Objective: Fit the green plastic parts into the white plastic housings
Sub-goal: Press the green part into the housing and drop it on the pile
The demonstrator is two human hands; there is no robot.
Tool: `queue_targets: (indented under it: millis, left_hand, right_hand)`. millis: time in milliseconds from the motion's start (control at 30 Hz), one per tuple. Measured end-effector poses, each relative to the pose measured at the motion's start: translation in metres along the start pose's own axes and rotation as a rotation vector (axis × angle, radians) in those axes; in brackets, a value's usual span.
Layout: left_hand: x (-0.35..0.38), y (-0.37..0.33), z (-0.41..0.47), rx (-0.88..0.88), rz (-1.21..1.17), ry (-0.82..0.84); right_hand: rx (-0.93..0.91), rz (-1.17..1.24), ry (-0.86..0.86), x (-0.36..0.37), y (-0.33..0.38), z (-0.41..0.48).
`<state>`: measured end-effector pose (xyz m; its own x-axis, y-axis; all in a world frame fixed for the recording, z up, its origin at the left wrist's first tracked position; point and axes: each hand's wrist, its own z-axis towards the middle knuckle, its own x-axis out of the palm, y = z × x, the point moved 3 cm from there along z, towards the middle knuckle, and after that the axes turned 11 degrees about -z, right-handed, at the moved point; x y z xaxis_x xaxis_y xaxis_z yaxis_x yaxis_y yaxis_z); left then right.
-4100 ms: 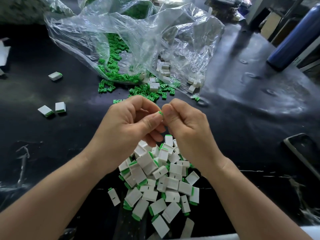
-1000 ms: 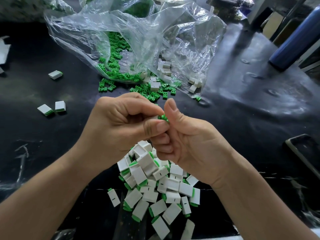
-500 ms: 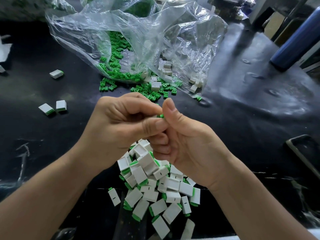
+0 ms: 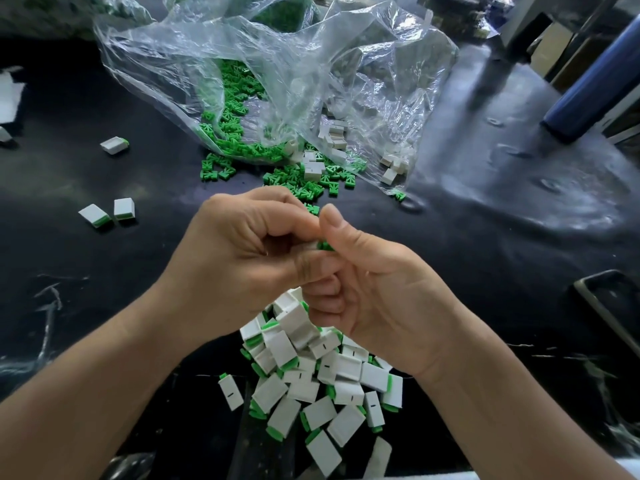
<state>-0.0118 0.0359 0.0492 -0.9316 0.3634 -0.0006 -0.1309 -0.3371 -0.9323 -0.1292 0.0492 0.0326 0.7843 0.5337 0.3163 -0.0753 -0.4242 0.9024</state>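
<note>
Pinching green part (image 4: 325, 245): left hand (image 4: 242, 258), right hand (image 4: 377, 292)

Curled fingers (image 4: 277, 216) hide all but a sliver of the green part (image 4: 325, 245) they pinch.

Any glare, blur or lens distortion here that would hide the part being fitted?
Head view: bright glare streaks the black table at right and sheens the clear bag; wide-angle stretch leans the blue cylinder at the edge; left hand and right hand are sharp, though their fingers hide most of the green part.
</note>
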Motion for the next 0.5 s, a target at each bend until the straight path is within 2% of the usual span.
queue_targets:
  millis: [133, 267, 333, 433, 500]
  left_hand:
    - [0.001, 0.003, 0.001, -0.140, -0.262, 0.002]
    - [0.006, 0.006, 0.002, -0.195, -0.241, -0.002]
    - [0.003, 0.008, 0.003, -0.230, -0.184, -0.063]
    - [0.002, 0.010, 0.003, -0.270, -0.119, -0.091]
    - [0.002, 0.012, 0.003, -0.297, -0.127, -0.101]
  right_hand:
    - [-0.015, -0.087, 0.074, -0.001, 0.002, 0.000]
    - [-0.023, -0.447, -0.237, -0.018, 0.005, -0.001]
    - [-0.113, -0.499, -0.385, -0.024, 0.010, -0.004]
    - [-0.257, -0.488, -0.442, -0.028, 0.015, -0.008]
    - [-0.285, -0.491, -0.446, -0.028, 0.017, -0.008]
